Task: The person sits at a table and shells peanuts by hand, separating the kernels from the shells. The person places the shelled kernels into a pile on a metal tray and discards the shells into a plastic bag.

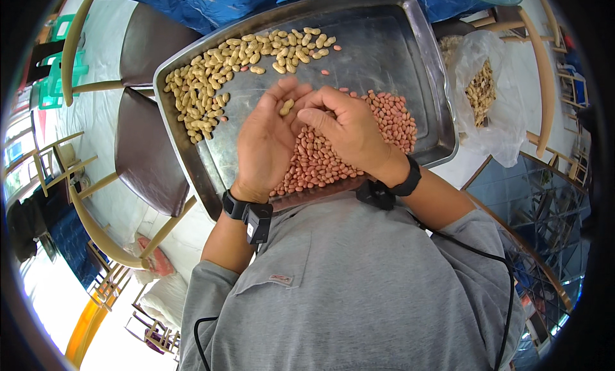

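Observation:
My left hand (pixel 269 135) is turned palm up over a metal tray (pixel 375 39), with one unshelled peanut (pixel 287 107) resting at its fingers. Bent inward, my right hand (pixel 353 128) meets the fingers of the left one. Its thumb points at that peanut, and whatever its curled fingers may hold is hidden. Under and between both hands spreads a heap of shelled pink peanuts (pixel 317 162), reaching toward the tray's right side. Unshelled peanuts (pixel 206 82) lie in a band along the tray's far and left edges.
Right of the tray, a clear plastic bag (pixel 499 102) contains broken peanut shells (pixel 480 94). Chairs with brown seats (pixel 149 152) stand close on the left. Blue cloth (pixel 226 6) shows beyond the tray. A black cable (pixel 473 248) runs along my right arm.

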{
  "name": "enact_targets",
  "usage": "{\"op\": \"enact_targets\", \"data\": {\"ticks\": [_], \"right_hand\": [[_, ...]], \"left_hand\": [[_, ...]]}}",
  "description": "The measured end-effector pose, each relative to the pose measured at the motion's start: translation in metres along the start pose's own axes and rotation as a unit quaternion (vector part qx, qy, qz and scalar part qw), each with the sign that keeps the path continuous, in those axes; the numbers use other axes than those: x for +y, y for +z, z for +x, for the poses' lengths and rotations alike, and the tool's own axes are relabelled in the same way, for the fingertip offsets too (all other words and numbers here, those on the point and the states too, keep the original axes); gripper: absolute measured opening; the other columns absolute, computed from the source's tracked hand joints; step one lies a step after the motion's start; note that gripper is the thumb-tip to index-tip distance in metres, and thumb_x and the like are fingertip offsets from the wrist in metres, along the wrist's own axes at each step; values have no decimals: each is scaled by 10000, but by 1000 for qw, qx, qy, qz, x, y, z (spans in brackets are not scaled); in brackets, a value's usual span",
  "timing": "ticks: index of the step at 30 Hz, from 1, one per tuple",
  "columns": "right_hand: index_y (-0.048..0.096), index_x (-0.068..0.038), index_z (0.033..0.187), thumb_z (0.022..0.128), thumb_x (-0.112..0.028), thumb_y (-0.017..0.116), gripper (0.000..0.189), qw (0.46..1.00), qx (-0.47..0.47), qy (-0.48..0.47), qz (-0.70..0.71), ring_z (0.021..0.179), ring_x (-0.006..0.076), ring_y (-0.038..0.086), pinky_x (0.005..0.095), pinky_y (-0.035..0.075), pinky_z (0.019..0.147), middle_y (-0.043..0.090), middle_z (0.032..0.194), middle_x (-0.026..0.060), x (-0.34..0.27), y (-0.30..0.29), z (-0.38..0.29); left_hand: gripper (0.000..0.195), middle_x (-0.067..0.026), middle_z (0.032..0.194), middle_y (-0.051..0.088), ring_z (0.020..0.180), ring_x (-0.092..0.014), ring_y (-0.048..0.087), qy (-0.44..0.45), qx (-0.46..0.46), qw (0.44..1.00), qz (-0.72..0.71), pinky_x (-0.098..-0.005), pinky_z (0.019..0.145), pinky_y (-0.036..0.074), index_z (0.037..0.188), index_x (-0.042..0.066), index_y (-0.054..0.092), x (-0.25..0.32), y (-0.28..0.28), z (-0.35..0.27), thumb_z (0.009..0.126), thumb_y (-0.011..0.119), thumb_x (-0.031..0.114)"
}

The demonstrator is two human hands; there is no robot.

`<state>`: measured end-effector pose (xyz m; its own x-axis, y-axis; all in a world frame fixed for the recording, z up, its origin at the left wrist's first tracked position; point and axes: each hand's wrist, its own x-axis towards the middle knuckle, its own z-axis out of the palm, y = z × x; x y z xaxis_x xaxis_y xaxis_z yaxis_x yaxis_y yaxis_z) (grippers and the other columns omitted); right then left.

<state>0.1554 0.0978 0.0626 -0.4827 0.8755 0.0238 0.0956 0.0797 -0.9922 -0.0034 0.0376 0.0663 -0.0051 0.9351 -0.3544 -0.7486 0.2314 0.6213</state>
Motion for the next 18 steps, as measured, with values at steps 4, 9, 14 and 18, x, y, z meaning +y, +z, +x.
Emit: {"op": "enact_targets", "data": {"ticks": [4,9,14,18], "right_hand": [[718,16,964,982,-138,735,156,975,-52,160,146,616,81,610,243,447,523,691,764,40,-8,-18,2],[713,2,963,1016,-153,708,164,903,-129,308,272,512,33,494,203,356,431,656,766,17,-5,-22,-2],[682,-14,982,1025,-194,709,187,799,-162,383,434,527,34,476,197,325,425,637,793,13,-3,-26,-8],[692,-15,985,1021,-194,715,184,832,-185,357,382,530,27,482,189,325,435,647,798,27,-3,-28,-6]], "left_hand": [[335,-70,1196,709,1061,-140,664,40,-20,987,154,-272,921,522,1348,-18,633,-5,-14,-9,1027,665,74],[224,11,992,665,786,-41,534,77,3,960,269,-197,652,421,1166,-6,724,-16,-17,-14,951,767,37],[163,2,941,624,724,-49,493,147,-19,942,302,-202,588,358,1052,-21,768,-11,-16,-12,961,774,115],[157,-57,984,715,917,-140,622,74,-26,952,295,-283,858,501,1073,-9,790,4,-5,-12,981,739,109]]}}
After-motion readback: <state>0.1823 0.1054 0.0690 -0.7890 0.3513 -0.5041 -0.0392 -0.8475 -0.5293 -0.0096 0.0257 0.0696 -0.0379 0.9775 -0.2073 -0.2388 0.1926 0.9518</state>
